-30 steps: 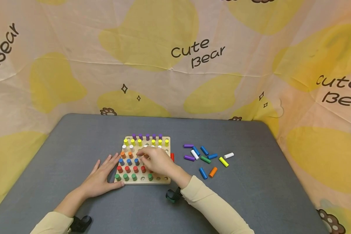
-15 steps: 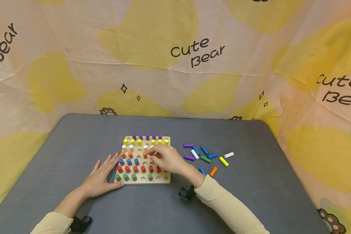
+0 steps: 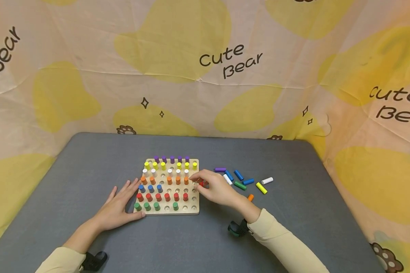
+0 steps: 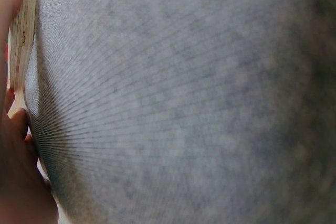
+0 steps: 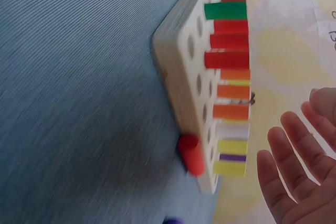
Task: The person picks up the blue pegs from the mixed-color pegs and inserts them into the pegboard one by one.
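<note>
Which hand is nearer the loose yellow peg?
Right: the right hand is left of the loose yellow peg, by the pegboard; the left hand is farther left, at the pegboard's left edge.

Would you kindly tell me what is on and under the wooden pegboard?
On the pegboard stand seven rows of pegs: purple, yellow, white, orange, blue, red, green, with some bare holes. It rests on the grey table; its underside and the spot beneath are hidden.

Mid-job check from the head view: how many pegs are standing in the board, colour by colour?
Purple pegs: 5
Yellow pegs: 6
White pegs: 5
Orange pegs: 5
Blue pegs: 3
Red pegs: 6
Green pegs: 4
Total standing: 34
</note>
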Available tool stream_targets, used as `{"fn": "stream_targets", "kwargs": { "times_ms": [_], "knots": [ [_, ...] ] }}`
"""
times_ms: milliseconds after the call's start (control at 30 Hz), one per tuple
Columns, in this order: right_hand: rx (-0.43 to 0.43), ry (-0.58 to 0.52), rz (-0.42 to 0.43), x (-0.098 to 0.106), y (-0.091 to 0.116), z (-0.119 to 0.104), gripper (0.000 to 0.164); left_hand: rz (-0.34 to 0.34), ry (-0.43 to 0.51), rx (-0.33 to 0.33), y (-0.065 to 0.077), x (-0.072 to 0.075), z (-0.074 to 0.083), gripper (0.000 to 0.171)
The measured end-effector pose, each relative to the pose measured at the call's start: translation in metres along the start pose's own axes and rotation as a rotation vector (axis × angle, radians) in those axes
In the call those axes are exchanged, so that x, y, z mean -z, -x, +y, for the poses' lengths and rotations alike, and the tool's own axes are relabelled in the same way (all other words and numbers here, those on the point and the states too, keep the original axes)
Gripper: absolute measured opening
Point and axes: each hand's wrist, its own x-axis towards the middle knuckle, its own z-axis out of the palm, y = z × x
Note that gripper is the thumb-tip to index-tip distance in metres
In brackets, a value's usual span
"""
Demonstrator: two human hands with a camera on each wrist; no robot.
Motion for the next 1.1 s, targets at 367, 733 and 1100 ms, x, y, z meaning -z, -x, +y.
{"fn": "stream_targets", "kwargs": {
  "times_ms": [367, 733, 1100],
  "knots": [
    [-0.069, -0.013, 0.066, 0.025, 0.033, 0.026, 0.027, -0.016, -0.003, 0.010, -0.002, 0.001, -0.001, 0.102],
    [-0.168, -0.004, 0.070, 0.036, 0.068, 0.046, 0.031, -0.016, -0.009, 0.010, -0.003, 0.001, -0.001, 0.103],
    [-0.129, 0.115, 0.065, 0.040, 0.093, 0.059, 0.034, -0.004, -0.002, 0.005, 0.000, -0.001, 0.001, 0.102]
  ]
}}
